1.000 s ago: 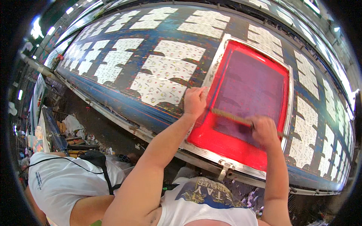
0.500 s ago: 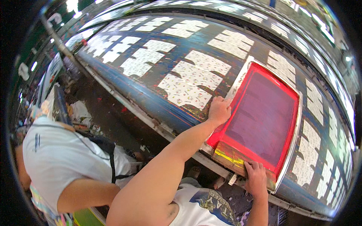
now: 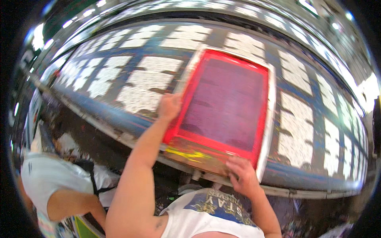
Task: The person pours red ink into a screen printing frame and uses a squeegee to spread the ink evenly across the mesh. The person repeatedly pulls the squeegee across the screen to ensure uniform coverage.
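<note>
A screen printing frame point(image 3: 271, 107) with a red border and a purple mesh lies on the long table in front of me. My left hand point(image 3: 170, 106) grips its left side, fingers closed over the edge. At the near end, a wooden strip point(image 3: 194, 156) carries a yellow paint smear. My right hand point(image 3: 243, 174) holds this near end close to the right corner, its fingers bent over the edge and somewhat blurred. Dark curved shapes show faintly through the mesh. White printed fabric pieces point(image 3: 151, 83) lie flat to the left of the frame, and more fabric pieces point(image 3: 295, 131) to the right.
The dark, blue-streaked table point(image 3: 131, 122) runs across the view, with a metal rail point(image 3: 95, 129) along its near edge. Another person in a white shirt point(image 3: 59, 176) is close at my left. Further tables with white pieces point(image 3: 190, 4) stand behind.
My view has swung to the right, so the table, frame and other person appear farther left. The frame keeps its place between the same fabric pieces. Both hands stay at its edges.
</note>
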The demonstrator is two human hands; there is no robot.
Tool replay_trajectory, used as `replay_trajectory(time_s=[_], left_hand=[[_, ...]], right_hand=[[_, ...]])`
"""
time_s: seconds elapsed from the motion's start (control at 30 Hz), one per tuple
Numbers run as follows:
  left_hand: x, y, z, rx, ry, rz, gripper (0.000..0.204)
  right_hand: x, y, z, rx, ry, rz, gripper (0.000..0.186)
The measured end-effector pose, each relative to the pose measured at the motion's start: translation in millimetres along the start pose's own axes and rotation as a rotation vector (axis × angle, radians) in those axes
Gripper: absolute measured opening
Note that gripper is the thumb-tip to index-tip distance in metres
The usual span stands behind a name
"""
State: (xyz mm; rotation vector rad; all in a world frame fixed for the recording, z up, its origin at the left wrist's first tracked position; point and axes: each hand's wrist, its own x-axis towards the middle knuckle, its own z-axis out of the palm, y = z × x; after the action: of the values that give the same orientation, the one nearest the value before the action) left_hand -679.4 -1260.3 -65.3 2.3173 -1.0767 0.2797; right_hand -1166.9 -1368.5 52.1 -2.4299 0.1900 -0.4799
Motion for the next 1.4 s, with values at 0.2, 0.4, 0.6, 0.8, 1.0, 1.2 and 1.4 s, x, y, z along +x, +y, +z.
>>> replay_trajectory(time_s=[0.2,0.4,0.6,0.8,1.0,1.2,1.4], left_hand=[[6,-19,14,-0.061,0.064,0.040,0.040],[6,-20,9,-0.092,0.037,0.016,0.044],[8,-18,9,-0.097,0.051,0.063,0.044],[5,-19,7,-0.105,0.079,0.113,0.048],[12,-31,7,-0.325,0.005,-0.047,0.045],[38,-5,-11,-0.574,-0.169,-0.205,0.037],[34,90,16,-0.552,-0.072,-0.075,0.034]], right_hand=[[-37,84,-35,-0.250,0.407,0.484,0.061],[-47,123,-32,0.238,0.503,0.872,0.071],[-34,119,-36,0.189,0.344,0.934,0.056],[-11,102,-40,0.100,0.307,1.067,0.047],[-8,80,-54,0.019,0.442,0.795,0.035],[-19,82,-88,0.040,0.510,0.807,0.031],[-70,131,-149,0.099,0.542,0.886,0.033]])
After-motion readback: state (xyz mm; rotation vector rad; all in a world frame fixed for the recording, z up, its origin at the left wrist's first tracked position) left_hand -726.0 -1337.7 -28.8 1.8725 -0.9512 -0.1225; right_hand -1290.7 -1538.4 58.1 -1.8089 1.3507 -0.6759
